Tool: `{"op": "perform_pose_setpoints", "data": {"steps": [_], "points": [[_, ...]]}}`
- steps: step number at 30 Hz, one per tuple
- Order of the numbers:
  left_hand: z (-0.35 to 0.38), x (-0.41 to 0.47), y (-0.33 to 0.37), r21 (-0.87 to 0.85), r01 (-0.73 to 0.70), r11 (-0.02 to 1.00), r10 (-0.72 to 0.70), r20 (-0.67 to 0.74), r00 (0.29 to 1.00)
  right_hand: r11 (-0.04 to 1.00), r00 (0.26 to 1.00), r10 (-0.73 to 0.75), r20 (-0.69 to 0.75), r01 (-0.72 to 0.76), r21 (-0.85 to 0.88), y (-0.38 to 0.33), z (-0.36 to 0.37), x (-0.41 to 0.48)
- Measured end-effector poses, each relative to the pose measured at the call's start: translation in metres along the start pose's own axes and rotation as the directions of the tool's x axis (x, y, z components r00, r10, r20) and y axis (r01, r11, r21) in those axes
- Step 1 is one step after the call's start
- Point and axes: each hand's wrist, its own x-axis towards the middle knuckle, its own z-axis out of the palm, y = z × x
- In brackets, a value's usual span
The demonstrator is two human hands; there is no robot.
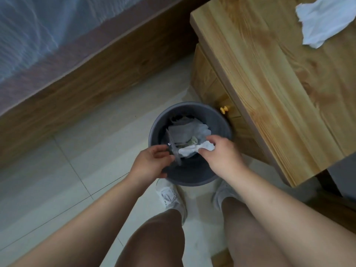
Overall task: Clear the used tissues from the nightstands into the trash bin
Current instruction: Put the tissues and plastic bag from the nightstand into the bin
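Note:
A round grey trash bin (192, 177) stands on the tiled floor between my feet and the wooden nightstand (269, 93). White tissues (185, 130) lie inside it. My left hand (152, 162) holds the bin's grey swing lid (174, 149) tipped up on edge at the near left rim. My right hand (221, 153) is over the bin's opening, shut on a crumpled white tissue (189, 151) that pokes out to the left of its fingers. Another crumpled white tissue (323, 20) lies on the nightstand top at the far right.
A bed with a wooden side rail (86, 89) and pale bedding (34, 31) runs along the left. The nightstand has a yellow drawer knob (224, 109) right beside the bin. My legs and white shoes (171, 197) stand just behind the bin.

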Motion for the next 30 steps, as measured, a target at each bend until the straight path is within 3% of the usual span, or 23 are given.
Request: {"op": "perform_pose_setpoints", "data": {"steps": [10,19,24,30], "points": [[0.019,-0.047,0.047,0.006,-0.135,0.991,0.135,-0.035,0.99,0.982,0.993,-0.063,-0.095,0.079,0.17,-0.012,-0.07,-0.042],[0.083,-0.081,0.169,0.091,-0.389,0.917,0.386,0.052,0.921,0.935,0.912,-0.117,-0.393,0.234,0.266,-0.014,-0.228,-0.052],[0.105,-0.082,0.212,0.072,-0.427,0.901,0.427,0.012,0.904,0.973,0.873,-0.154,-0.463,0.215,0.081,-0.007,-0.301,-0.002],[0.082,-0.078,0.182,0.039,-0.282,0.958,0.285,-0.164,0.944,0.959,0.933,-0.218,-0.288,0.15,-0.239,-0.013,-0.325,0.074]]}}
